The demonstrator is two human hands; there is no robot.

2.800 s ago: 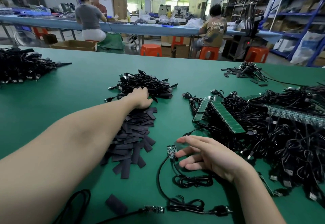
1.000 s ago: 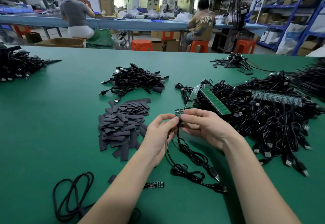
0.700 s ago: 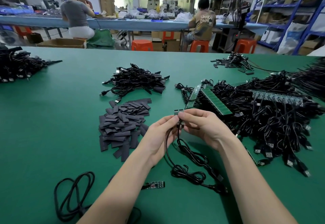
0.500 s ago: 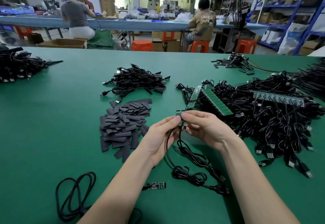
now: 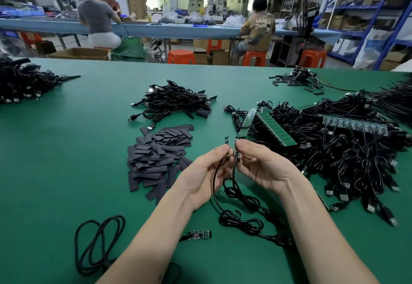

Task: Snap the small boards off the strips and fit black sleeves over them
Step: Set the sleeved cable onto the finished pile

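Note:
Above the green table, my left hand (image 5: pixel 206 172) pinches one small green board (image 5: pixel 226 141) and my right hand (image 5: pixel 260 165) pinches a second small board (image 5: pixel 236 151); a narrow gap separates the two boards. A black cable (image 5: pixel 236 194) hangs from each board onto the table. A heap of flat black sleeves (image 5: pixel 158 156) lies left of my hands. Long green board strips (image 5: pixel 276 128) with cables attached lie in the tangle on the right. One loose board with its cable (image 5: pixel 199 234) lies near my left forearm.
A pile of sleeved cables (image 5: pixel 174 103) sits beyond the sleeves. More cable heaps lie far left (image 5: pixel 22 83) and far right (image 5: pixel 356 150). A coiled cable (image 5: pixel 98 243) lies at front left. People sit at a blue bench (image 5: pixel 156 28) behind.
The two joined boards held between my hands have come apart, one now in each hand. Earlier, my left hand came back from the sleeve heap to meet my right.

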